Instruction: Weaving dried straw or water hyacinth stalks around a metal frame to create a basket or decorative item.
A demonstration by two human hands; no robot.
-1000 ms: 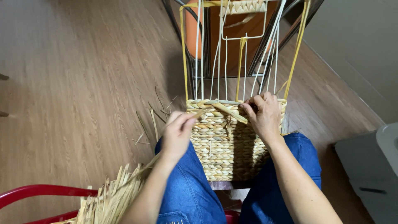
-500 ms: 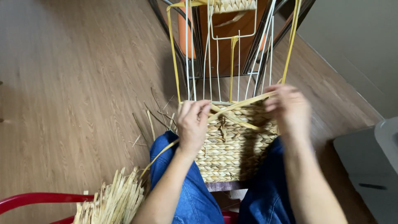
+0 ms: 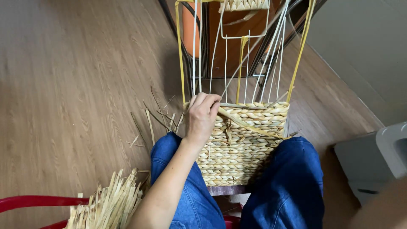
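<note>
A half-woven straw basket (image 3: 246,144) on a white and yellow wire frame (image 3: 237,59) stands between my knees. My left hand (image 3: 202,114) grips the top left edge of the weave, fingers closed on a flat straw strand (image 3: 250,126) that runs diagonally down to the right across the woven face. My right hand is out of view; only a blurred bit of arm (image 3: 381,208) shows at the bottom right corner.
A bundle of cut straw (image 3: 108,205) lies on a red chair (image 3: 29,202) at the lower left. Loose straw scraps (image 3: 154,116) litter the wooden floor. An orange and dark frame (image 3: 220,38) stands behind the basket. A grey bin (image 3: 377,161) sits at right.
My right hand has left the basket's top right edge and pulled back out of view to the right. My left hand moved to the top left edge, holding the strand.
</note>
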